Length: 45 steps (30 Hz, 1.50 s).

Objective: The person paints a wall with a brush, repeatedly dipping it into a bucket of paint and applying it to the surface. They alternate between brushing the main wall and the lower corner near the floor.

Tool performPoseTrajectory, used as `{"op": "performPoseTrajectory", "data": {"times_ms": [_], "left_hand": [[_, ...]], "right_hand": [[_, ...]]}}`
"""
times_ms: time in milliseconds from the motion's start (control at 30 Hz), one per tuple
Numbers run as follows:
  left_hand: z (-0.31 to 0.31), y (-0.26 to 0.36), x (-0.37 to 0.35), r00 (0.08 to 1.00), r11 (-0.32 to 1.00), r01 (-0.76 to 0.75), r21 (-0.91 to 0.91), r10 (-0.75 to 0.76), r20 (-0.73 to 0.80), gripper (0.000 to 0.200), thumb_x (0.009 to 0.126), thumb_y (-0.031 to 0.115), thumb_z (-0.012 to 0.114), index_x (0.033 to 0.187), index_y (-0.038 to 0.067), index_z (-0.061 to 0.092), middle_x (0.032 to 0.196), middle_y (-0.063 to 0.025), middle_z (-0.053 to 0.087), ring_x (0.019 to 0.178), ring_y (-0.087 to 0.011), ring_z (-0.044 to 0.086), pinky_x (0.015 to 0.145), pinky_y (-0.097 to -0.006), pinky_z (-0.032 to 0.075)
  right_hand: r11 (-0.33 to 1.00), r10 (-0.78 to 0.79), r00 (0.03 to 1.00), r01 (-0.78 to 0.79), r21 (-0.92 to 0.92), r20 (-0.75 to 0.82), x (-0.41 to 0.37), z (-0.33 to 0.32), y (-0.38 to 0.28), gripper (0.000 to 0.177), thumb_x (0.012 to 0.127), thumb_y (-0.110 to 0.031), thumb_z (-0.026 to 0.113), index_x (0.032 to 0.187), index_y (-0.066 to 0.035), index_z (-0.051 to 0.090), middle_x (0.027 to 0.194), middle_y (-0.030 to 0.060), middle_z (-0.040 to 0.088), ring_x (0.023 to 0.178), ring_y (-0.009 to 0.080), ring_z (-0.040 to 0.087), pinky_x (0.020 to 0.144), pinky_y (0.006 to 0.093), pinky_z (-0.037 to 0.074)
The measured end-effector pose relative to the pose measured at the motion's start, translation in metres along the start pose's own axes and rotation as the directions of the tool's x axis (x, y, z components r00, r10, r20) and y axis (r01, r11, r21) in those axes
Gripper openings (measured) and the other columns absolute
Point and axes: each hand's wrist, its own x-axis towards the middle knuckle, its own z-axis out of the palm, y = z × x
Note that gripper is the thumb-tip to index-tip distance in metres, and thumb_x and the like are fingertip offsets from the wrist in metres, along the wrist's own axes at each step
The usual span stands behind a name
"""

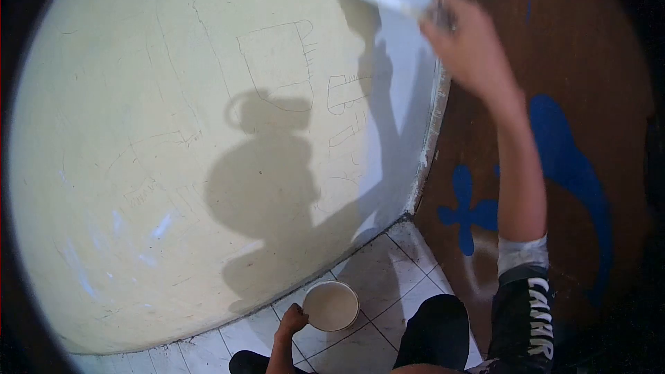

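My right hand (471, 45) is raised at the upper right, its fingers closed round the handle of a paintbrush (388, 1). The brush is smeared by motion and points left at the wall (166, 62). A bluish-white painted strip (405, 104) runs down the wall's right side, beside older cream paint with pencil drawings. Low down, my left hand (294, 318) grips the rim of a round pail (332, 307) with pale contents. This pail is close over the white tiled floor, near the foot of the wall.
A brown door-like panel (478, 131) with blue painted shapes (465, 211) meets the wall at a rough white edge (431, 125). My knee (435, 325) is beside the pail, over the tiles (360, 353). My shadow falls across the wall.
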Motion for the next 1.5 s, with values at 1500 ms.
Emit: {"op": "performPoseTrajectory", "data": {"times_ms": [1500], "left_hand": [[-0.009, 0.014, -0.001, 0.999, 0.999, 0.003, 0.053, -0.005, 0.032, 0.039, 0.074, 0.021, 0.066, 0.101, -0.007, 0.059, 0.104, -0.0295, 0.064, 0.100, -0.0404, 0.063, 0.085, -0.0446, 0.050]], "right_hand": [[0.996, 0.066, 0.979, -0.055, -0.063, 0.192, 0.081, -0.038, -0.024, 0.016, 0.077, -0.015, 0.067, 0.082, 0.000, 0.069, 0.074, 0.0120, 0.068, 0.072, 0.0192, 0.062, 0.067, 0.0351, 0.050]]}}
